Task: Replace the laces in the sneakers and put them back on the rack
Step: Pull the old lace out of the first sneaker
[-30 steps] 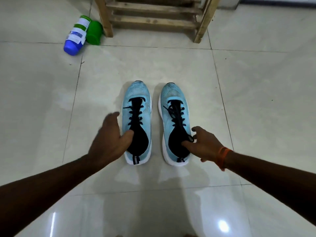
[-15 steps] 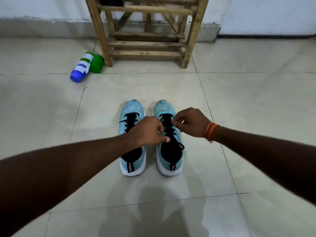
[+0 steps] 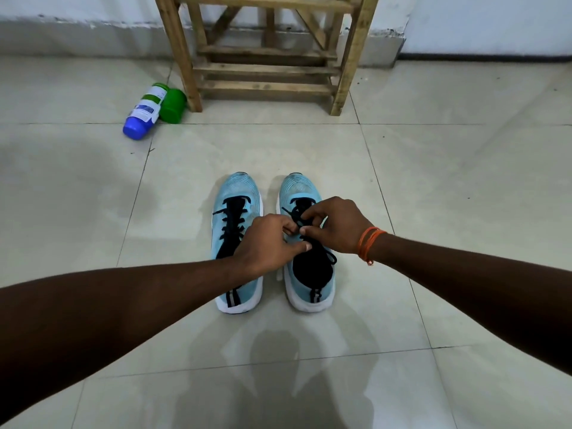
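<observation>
Two light-blue sneakers with black tongues and black laces stand side by side on the tiled floor, toes pointing away from me: the left sneaker (image 3: 236,193) and the right sneaker (image 3: 298,187). Both my hands are over the right sneaker's lacing. My left hand (image 3: 266,243) reaches across the left sneaker and pinches the black lace (image 3: 295,216) with curled fingers. My right hand (image 3: 335,224), with an orange thread at the wrist, pinches the same lace from the other side. A lace loop hangs over the right shoe's collar. The wooden rack (image 3: 266,54) stands against the wall beyond the shoes.
A bottle with a blue cap (image 3: 142,114) lies on its side next to a green cup (image 3: 171,105) by the rack's left leg. Pale floor tiles (image 3: 433,196) surround the shoes. The wall's skirting runs behind the rack.
A second ago my hands were at the heels of the two sneakers. Both have since moved forward onto the right sneaker's laces and taken hold of them; my view tilted up toward the rack.
</observation>
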